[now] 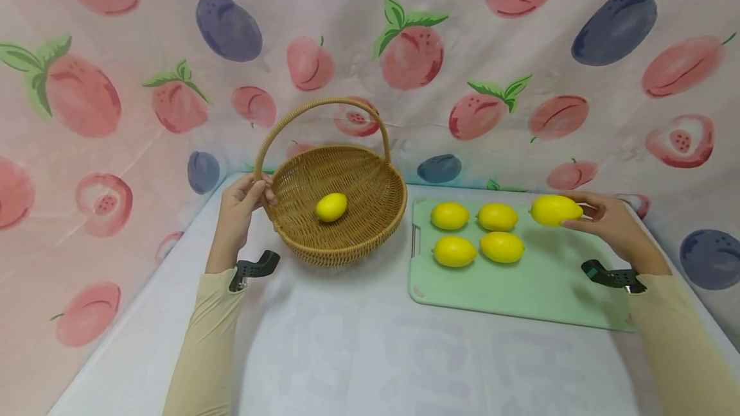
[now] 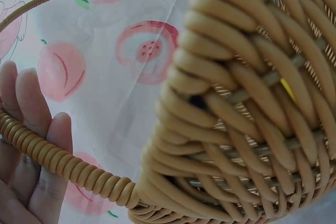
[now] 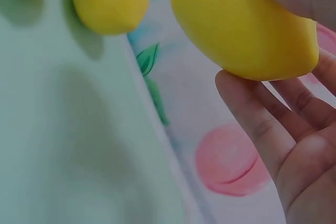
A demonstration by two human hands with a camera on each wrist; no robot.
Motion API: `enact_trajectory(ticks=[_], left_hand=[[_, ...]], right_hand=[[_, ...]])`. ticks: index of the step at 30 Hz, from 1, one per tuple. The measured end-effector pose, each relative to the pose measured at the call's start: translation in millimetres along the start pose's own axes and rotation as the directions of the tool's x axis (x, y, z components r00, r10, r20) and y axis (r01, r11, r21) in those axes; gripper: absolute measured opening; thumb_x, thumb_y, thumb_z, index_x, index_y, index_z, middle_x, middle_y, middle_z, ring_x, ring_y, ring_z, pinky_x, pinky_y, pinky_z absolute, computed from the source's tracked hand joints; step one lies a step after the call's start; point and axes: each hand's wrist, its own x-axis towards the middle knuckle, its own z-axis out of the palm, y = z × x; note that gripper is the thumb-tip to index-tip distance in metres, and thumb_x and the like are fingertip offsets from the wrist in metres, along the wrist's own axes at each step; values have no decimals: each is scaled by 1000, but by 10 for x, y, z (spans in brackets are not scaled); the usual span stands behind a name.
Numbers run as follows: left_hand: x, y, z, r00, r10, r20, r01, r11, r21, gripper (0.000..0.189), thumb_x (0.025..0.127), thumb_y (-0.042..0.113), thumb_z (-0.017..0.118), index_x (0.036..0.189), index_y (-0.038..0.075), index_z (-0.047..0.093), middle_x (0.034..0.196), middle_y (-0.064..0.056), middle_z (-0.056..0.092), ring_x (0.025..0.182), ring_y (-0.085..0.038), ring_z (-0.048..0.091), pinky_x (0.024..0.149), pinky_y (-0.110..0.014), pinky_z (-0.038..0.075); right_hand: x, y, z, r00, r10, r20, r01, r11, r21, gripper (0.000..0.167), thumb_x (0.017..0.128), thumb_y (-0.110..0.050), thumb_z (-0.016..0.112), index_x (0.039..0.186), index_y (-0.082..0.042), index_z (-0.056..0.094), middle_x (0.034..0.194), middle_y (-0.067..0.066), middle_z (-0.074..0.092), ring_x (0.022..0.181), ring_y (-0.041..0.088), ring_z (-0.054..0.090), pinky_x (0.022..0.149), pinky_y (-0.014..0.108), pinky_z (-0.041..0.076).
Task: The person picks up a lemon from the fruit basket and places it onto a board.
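A brown wicker basket (image 1: 341, 246) with a tall arched handle stands at the back, one lemon (image 1: 331, 208) lying inside it. My left hand (image 1: 241, 201) grips the left foot of that handle; in the left wrist view, the fingers (image 2: 34, 98) lie behind the wrapped handle (image 2: 68, 165). My right hand (image 1: 607, 220) pinches a yellow lemon (image 1: 556, 210) between thumb and fingertips, raised over the right part of a light green cutting board (image 1: 555, 294). The right wrist view shows that lemon (image 3: 241, 30) up close, apart from the board.
On the board's left half lie several lemons (image 1: 453, 251) in two rows, right of the basket. A white cloth (image 1: 335, 339) covers the table. Behind it hangs a fruit-print curtain (image 1: 347, 11), close to the basket and the board's back edge.
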Motion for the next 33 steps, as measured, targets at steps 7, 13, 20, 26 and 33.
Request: enact_trajectory(ticks=[7, 13, 20, 26, 33], left_hand=[[-3, 7, 1, 1000, -2, -1, 2, 1000, -2, 21, 99, 10, 44, 89, 20, 60, 67, 9, 59, 65, -3, 59, 67, -15, 52], [24, -80, -33, 1000, 9, -8, -9, 1000, -8, 22, 99, 9, 44, 89, 19, 61, 67, 8, 59, 64, -4, 59, 66, -17, 52], [62, -223, -91, 1000, 22, -12, -23, 1000, -12, 17, 98, 13, 47, 90, 17, 62, 67, 7, 60, 64, -5, 59, 65, -19, 53], [54, -218, -88, 999, 29, -14, -29, 1000, -5, 16, 98, 15, 48, 91, 17, 62, 68, 7, 60, 64, -5, 59, 65, -18, 53], [51, -213, -89, 1000, 28, -14, -28, 1000, -2, 16, 98, 16, 48, 91, 17, 62, 68, 8, 60, 64, -5, 59, 66, -19, 53]], right_hand=[[-7, 199, 11, 998, 39, 41, -42, 996, 75, 46, 88, -11, 65, 131, -9, 50, 107, -32, 53, 88, -11, 55, 74, 5, 45], [0, 306, 32, 995, 95, 34, -96, 995, 33, 56, 88, -20, 66, 137, -5, 44, 108, -35, 47, 93, -13, 49, 74, 2, 39], [20, 417, 73, 983, 176, 51, -176, 984, 3, 65, 88, -31, 65, 141, -5, 39, 108, -34, 42, 95, -11, 45, 73, 3, 38], [34, 487, 91, 973, 220, 70, -220, 976, -11, 69, 88, -34, 65, 142, -3, 37, 107, -33, 39, 94, -14, 43, 73, 2, 38], [21, 529, 90, 967, 238, 90, -235, 971, -43, 71, 88, -36, 64, 142, -1, 35, 107, -33, 37, 94, -13, 41, 94, 22, 44]])
